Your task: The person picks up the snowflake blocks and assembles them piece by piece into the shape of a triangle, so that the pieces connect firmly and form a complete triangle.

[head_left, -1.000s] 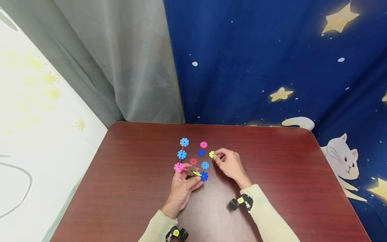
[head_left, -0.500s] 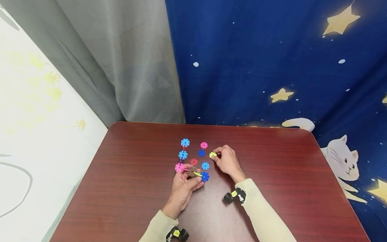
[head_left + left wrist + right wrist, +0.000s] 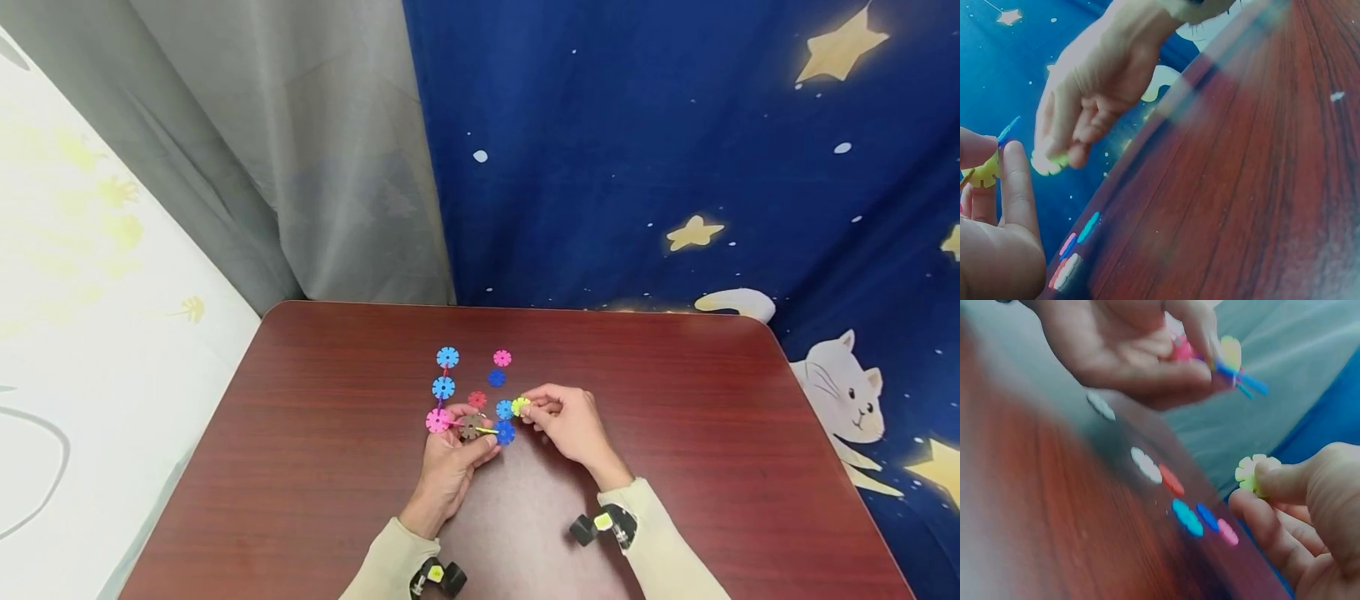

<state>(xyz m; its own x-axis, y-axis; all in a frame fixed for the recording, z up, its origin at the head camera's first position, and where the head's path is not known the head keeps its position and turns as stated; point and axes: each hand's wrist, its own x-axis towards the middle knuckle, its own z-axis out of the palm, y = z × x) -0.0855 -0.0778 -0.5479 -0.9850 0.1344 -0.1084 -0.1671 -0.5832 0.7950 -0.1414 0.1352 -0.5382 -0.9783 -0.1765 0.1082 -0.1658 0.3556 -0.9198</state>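
Observation:
My left hand [image 3: 450, 467] holds a chain of notched, flower-like plastic discs joined edge to edge. From its light blue disc [image 3: 447, 357] at the far end, the chain runs down to a pink disc [image 3: 438, 421], then right past a brown disc [image 3: 470, 427] to a dark blue disc [image 3: 506, 432]. Thumb and fingers grip it near the yellow disc [image 3: 984, 172] and the dark blue end. My right hand [image 3: 573, 429] pinches a loose yellow-green disc [image 3: 1252, 473] between thumb and forefinger, raised over the table and apart from the chain.
On the brown table [image 3: 337, 467] lie loose discs: pink [image 3: 502, 357], dark blue [image 3: 497, 377], red [image 3: 477, 399] and light blue [image 3: 503, 409]. The right wrist view also shows white discs [image 3: 1146, 465]. Curtains [image 3: 600, 167] hang behind the table's far edge.
My right hand has lifted the yellow-green disc from the table and brought it nearer to the left hand. The chain in my left hand has tilted slightly left.

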